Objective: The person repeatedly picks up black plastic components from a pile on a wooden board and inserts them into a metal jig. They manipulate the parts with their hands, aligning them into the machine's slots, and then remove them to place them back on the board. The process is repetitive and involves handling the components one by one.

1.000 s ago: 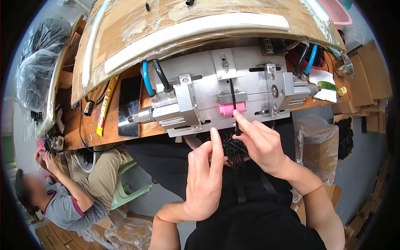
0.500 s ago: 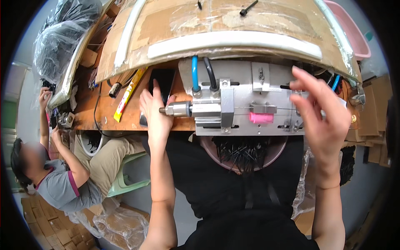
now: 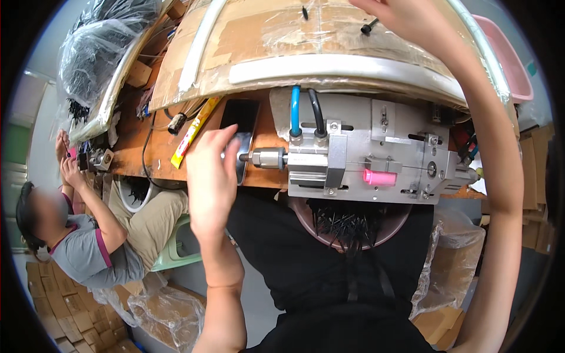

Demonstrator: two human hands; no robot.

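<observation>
My left hand (image 3: 212, 176) is raised beside the workbench fixture, its fingers loosely bent and apart, with nothing seen in them. It is nearest to the fixture's round metal cylinder end (image 3: 268, 157) and a dark phone (image 3: 240, 117). My right hand (image 3: 406, 17) reaches over the cardboard cover (image 3: 268, 35), fingers stretched out and partly cut off by the upper edge. Just below its fingers lies a black pin with a thick head (image 3: 369, 26). The grey metal fixture (image 3: 359, 129) carries a bright pink block (image 3: 379, 177) at its front.
Blue (image 3: 295, 112) and black (image 3: 318, 112) hoses rise from the fixture. A yellow packet (image 3: 194, 134) lies on the wooden bench (image 3: 135, 150). A pink basin (image 3: 300, 220) of thin black parts stands under the bench edge. Another person (image 3: 97, 247) works at the left.
My right hand has moved from above the fixture's right end up over the cardboard. My left hand has drawn back leftward from the cylinder end. The view has shifted slightly.
</observation>
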